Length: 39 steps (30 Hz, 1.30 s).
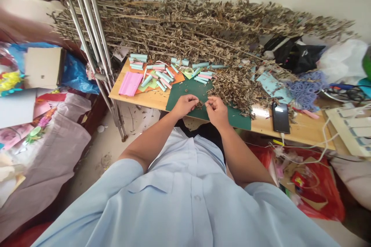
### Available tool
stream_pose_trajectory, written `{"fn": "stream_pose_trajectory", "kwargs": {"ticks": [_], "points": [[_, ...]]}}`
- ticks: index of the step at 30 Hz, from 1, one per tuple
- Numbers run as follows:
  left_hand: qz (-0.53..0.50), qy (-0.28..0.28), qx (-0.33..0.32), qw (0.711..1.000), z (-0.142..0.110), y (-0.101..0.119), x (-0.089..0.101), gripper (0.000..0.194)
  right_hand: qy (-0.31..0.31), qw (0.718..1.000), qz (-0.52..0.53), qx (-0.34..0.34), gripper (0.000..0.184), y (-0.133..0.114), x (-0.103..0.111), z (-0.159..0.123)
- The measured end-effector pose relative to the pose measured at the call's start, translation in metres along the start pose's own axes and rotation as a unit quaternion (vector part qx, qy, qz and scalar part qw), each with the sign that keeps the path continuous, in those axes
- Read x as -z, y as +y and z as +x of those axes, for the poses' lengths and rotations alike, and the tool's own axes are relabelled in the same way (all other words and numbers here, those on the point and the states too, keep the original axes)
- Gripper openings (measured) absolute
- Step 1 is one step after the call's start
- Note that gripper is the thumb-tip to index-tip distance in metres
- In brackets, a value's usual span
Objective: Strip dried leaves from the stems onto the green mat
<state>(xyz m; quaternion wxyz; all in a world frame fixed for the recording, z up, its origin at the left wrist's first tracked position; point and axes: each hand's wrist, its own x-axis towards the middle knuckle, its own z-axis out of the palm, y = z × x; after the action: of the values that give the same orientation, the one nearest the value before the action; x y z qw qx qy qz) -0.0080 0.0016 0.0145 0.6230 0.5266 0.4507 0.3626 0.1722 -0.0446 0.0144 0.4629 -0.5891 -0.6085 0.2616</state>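
Observation:
My left hand (186, 105) is closed in a pinch at the front of a green mat (181, 88), with a small bit of dried leaf (200, 104) at its fingertips. Just to the right, my right hand (217, 112) pinches at the same crumbled leaf from the other side. Beyond my right hand lies a loose pile of dried leaves (237, 87), partly covering the mat. Several blue and pink paper rolls (165, 77) lie left of the pile, some on orange and green paper. A pink stack of paper (130, 83) sits at the table's left end.
Long dried stalks (185, 27) are heaped along the wall. Metal crutches (89, 34) lean at the table's left end. On the right are a plugged-in phone (281, 117), purple yarn (307, 88), a power strip (350, 127) and a red bag (321, 189) below the table.

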Motion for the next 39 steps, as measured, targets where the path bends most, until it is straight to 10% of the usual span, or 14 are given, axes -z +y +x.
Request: {"fn": "stream_pose_trajectory", "kwargs": {"ticks": [8,20,39], "points": [[-0.01,-0.006,0.002,1.0,0.001,-0.002,0.0,0.019,0.0,0.991,0.099,-0.088,0.035,0.004,-0.003,-0.006],[-0.175,-0.036,0.058,0.982,-0.002,0.009,0.006,0.034,0.01,0.999,-0.024,-0.018,0.024,-0.008,-0.012,0.009],[-0.081,-0.008,0.041,0.996,-0.001,0.008,0.001,0.019,-0.045,0.994,0.05,-0.091,0.017,-0.014,-0.02,0.014]]}}
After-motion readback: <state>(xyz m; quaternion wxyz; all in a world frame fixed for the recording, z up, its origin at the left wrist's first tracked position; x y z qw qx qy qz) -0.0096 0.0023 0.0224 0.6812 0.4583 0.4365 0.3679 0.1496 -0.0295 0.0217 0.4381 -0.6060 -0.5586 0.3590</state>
